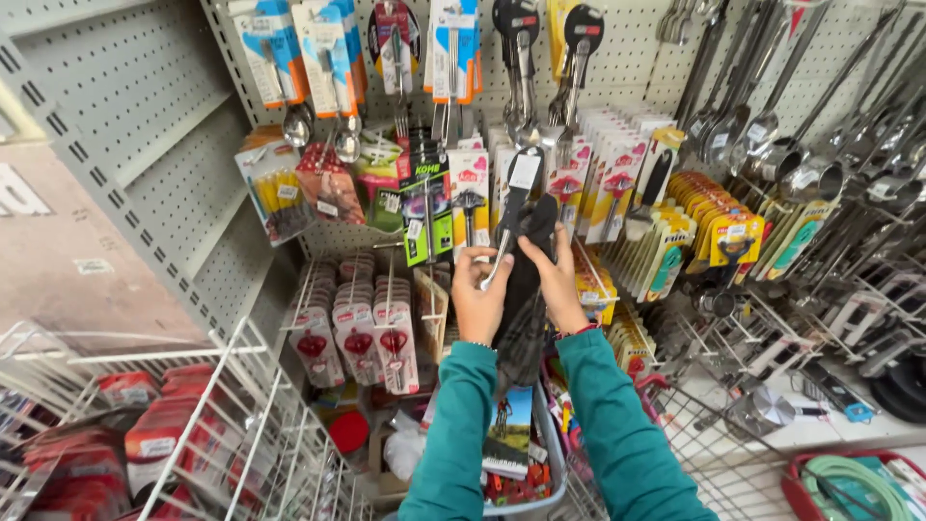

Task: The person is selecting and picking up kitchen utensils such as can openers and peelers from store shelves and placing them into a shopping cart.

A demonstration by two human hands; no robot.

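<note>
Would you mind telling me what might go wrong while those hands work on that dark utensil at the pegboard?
The left hand and right hand grip the black utensil among crowded hooks, so neighbouring packets might get knocked off. The utensil could also slip into the grey bin below.

Grey pegboard wall (145, 106) stands behind white wire racks (241, 405).

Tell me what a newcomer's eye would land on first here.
At centre, the left hand and right hand, in teal sleeves, hold a black utensil up against the pegboard wall. Around them hang packaged kitchen tools, with metal ladles crowding the upper right. White wire baskets of red-packaged goods fill the lower left, and a green hose lies coiled at bottom right.
</note>
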